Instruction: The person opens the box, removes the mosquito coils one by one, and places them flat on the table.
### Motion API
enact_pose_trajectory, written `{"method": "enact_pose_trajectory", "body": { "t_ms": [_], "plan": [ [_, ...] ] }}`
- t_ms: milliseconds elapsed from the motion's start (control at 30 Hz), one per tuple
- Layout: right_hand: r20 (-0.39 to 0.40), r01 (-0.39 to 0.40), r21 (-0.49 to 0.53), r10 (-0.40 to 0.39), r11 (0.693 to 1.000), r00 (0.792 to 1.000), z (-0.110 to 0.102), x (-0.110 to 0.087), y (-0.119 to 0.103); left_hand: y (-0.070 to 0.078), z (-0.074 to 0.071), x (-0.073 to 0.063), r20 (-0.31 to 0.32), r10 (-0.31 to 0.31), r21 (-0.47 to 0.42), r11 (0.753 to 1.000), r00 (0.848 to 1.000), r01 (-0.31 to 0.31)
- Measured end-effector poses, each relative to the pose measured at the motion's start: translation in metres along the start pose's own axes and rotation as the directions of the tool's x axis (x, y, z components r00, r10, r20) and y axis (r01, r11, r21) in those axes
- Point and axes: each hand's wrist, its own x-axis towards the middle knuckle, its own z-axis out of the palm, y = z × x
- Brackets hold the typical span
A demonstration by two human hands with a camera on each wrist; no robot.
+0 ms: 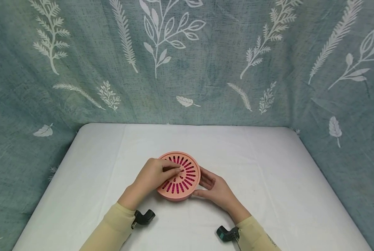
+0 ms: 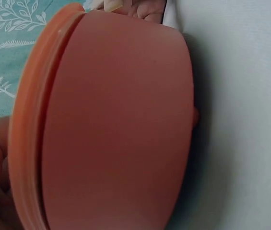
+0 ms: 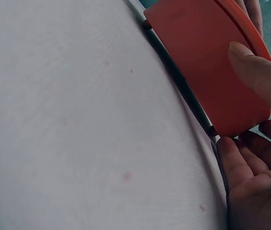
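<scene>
A round coral container [image 1: 176, 199] sits on the white table, its short feet showing in the right wrist view. Its lid [image 1: 191, 164] is patterned like a fruit slice, with radiating slots and small seed-shaped marks over deep pink. From above, my left hand [image 1: 154, 172] pinches at the middle of the lid, thumb and fingertips together; the part between them is hidden. My right hand [image 1: 216, 190] holds the container's side wall, thumb [image 3: 257, 76] against the wall and fingers round the far side. In the left wrist view, a thin dark seam runs between lid and wall [image 2: 116, 120].
A white cloth covers the table [image 1: 252, 157], which has rounded far corners. Behind it and at both sides hangs a blue-green curtain [image 1: 205, 62] with white leaf prints. Each wrist carries a black camera [image 1: 144, 217] near the tabletop.
</scene>
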Motion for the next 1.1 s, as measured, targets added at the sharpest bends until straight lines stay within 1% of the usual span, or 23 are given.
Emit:
{"method": "enact_pose_trajectory", "body": {
  "t_ms": [67,133,300,467,700,867,1000,1100],
  "plan": [
    [0.004,0.002,0.001,-0.002,1.000,1.000,0.000,0.001,0.002,-0.001,0.000,0.000,0.006,-0.034,-0.027,0.999,0.999,0.034],
    [0.001,0.000,-0.003,0.000,1.000,1.000,-0.001,0.003,0.007,-0.001,-0.001,0.001,0.011,-0.050,-0.037,0.998,0.999,0.051],
    [-0.001,0.001,0.011,-0.001,1.000,1.000,-0.004,0.009,0.023,-0.001,-0.003,0.002,0.008,-0.067,-0.053,0.996,0.998,0.068],
    [0.001,0.001,0.049,-0.001,0.999,1.000,-0.005,0.008,0.025,-0.003,-0.012,0.002,-0.023,-0.086,-0.062,0.994,0.996,0.085],
    [0.002,0.014,0.057,-0.014,0.998,1.000,-0.007,0.009,0.026,-0.006,-0.033,0.000,-0.046,-0.127,-0.062,0.990,0.991,0.124],
    [0.008,0.005,0.049,-0.005,0.999,1.000,-0.007,0.009,0.026,-0.016,-0.052,-0.008,-0.070,-0.178,-0.076,0.982,0.981,0.173],
    [0.010,0.009,0.036,-0.009,0.999,1.000,-0.005,0.006,0.017,-0.028,-0.067,-0.018,-0.101,-0.220,-0.082,0.974,0.970,0.213],
    [0.016,0.018,0.037,-0.018,0.999,1.000,-0.003,0.002,0.007,-0.038,-0.078,-0.027,-0.125,-0.265,-0.074,0.963,0.956,0.257]
  ]
}}
